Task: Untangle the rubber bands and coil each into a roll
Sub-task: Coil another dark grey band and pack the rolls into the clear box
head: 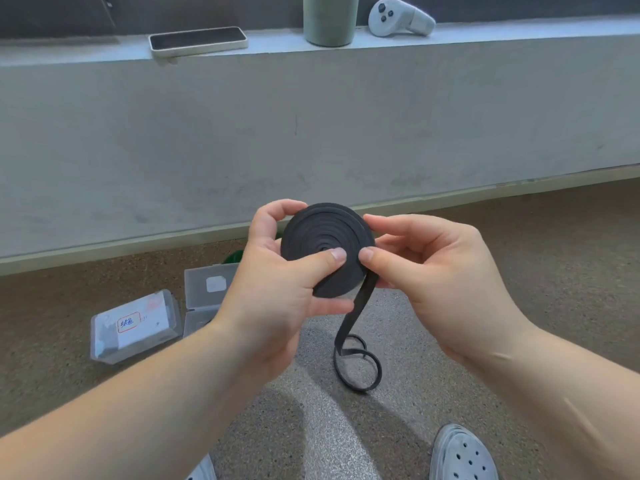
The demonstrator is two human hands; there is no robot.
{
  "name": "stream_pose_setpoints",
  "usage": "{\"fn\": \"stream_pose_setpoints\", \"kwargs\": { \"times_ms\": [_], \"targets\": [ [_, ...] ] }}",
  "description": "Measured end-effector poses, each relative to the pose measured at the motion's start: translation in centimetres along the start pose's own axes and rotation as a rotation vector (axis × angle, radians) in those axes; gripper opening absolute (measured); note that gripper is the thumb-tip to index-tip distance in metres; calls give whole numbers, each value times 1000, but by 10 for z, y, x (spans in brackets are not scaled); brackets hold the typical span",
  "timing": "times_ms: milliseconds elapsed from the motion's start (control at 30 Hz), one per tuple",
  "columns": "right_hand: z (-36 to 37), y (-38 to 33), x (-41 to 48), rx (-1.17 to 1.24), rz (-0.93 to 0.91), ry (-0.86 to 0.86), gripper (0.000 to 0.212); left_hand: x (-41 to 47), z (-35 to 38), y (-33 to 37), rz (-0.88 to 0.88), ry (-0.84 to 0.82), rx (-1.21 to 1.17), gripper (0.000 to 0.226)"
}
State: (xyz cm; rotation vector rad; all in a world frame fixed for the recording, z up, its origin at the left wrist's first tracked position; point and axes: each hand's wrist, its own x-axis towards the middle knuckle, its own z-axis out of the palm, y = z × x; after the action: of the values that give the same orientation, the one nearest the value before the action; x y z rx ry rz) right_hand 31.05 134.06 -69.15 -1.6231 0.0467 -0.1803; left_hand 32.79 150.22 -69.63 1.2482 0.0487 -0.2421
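Our left hand [277,282] grips the black roll [322,230] in the middle of the frame. Its thumb presses flat on the face of the spiral near the hub, and its fingers curl over the upper left rim and round the back. Our right hand [433,271] pinches the same roll from the right of the frame, thumb on the face just beside the left thumb, fingers round the right rim. Both hands are thus closed on the roll, held in the air well above the floor [450,393].

From the roll's lower right edge, under the right thumb, the loose strip [358,306] hangs down. It ends in slack loops [360,368] that seem to rest on the floor below centre.

We judge the rubber light, soft and springy, with a matt, grippy skin. Wound flat like this, it will want to loosen and push out at the hub once pressure leaves the faces. So we think the best hold is thumbs across the turns with fingers backing them behind. We would feed the strip flat, pinched close to where it meets the roll, since a twist there would spoil the winding.

Clear plastic boxes [135,327] lie on the floor at the lower left of the frame.
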Motion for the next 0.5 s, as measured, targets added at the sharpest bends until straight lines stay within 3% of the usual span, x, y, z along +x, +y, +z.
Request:
{"fn": "stream_pose_setpoints", "kwargs": {
  "times_ms": [167, 300, 400, 500],
  "targets": [
    [-11, -7, 9, -39, 15, -53, 29, 0, -5, 2, -78, -79, 130, 45],
    [-19, -15, 15, -10, 78, -189, 29, 7, -13, 8, 13, -138, 303, 47],
    [-20, -13, 16, -26, 73, -188, 29, 7, -11, 10, 16, -221, 317, 50],
    [-20, -9, 16, -33, 53, -154, 25, 7, -11, 7, 20, -202, 286, 47]
  ]
}}
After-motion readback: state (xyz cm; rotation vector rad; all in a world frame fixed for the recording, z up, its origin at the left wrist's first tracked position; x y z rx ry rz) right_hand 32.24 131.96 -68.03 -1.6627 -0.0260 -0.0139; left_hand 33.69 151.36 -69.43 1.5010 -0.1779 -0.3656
